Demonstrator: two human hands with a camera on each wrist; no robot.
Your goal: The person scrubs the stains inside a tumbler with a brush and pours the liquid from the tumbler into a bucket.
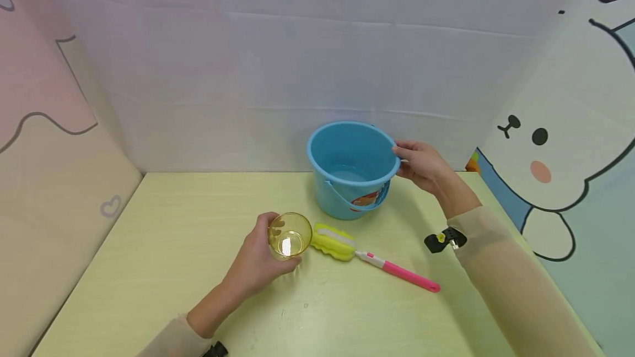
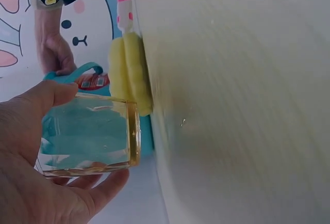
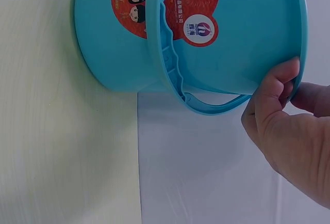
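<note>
Now the left hand [image 1: 258,263] wraps its curled fingers and thumb around a small amber glass [image 1: 289,236], holding it tipped so its open mouth faces the head camera, low over the pale green surface [image 1: 163,247]. From the left wrist view the glass [image 2: 90,136] lies across the palm, thumb along one side and fingers [image 2: 103,185] under the other, and it looks clear and see-through; whether its base touches the surface cannot be told. Just beside the glass lies a brush [image 1: 369,258] with a yellow sponge head [image 1: 333,241] and a pink handle [image 1: 407,275], flat on the surface, the head nearly touching the glass rim. Behind them stands a blue bucket [image 1: 352,172], upright near the back wall, with a little water showing at its bottom and its handle hanging down the front over a red sticker [image 3: 165,4]. The right hand [image 1: 421,167] pinches the bucket's rim on the right side: in the right wrist view the thumb [image 3: 270,92] curls over the outside of the rim while the other fingers [image 3: 312,97] go inside. Both forearms wear light sleeves, and a small black clip [image 1: 445,239] sits on the right one.
</note>
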